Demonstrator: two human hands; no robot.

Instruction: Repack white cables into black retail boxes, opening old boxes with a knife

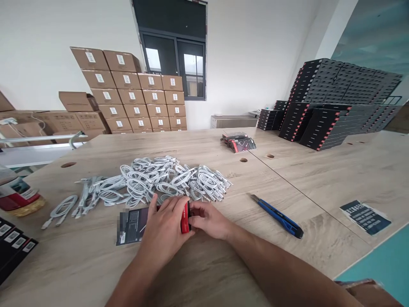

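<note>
My left hand (166,228) lies over a flat dark printed cardboard box (133,226), its fingers bent around the far side. The box's red end (185,218) shows between my hands. At that end my right hand (207,219) pinches the edge with bent fingers and thumb. The middle of the box is hidden beneath my left hand. Just beyond my hands spreads a pile of coiled white cables (140,181) with plugs at their ends. One coiled cable (64,209) lies apart on the left.
A blue utility knife (277,215) lies at right, near a dark printed label (366,216). Dark flat packages (239,143) lie farther back. Black boxes (322,128) are stacked at right. A jar (19,194) and black boxes (14,245) stand left. Brown cartons (134,91) line the wall.
</note>
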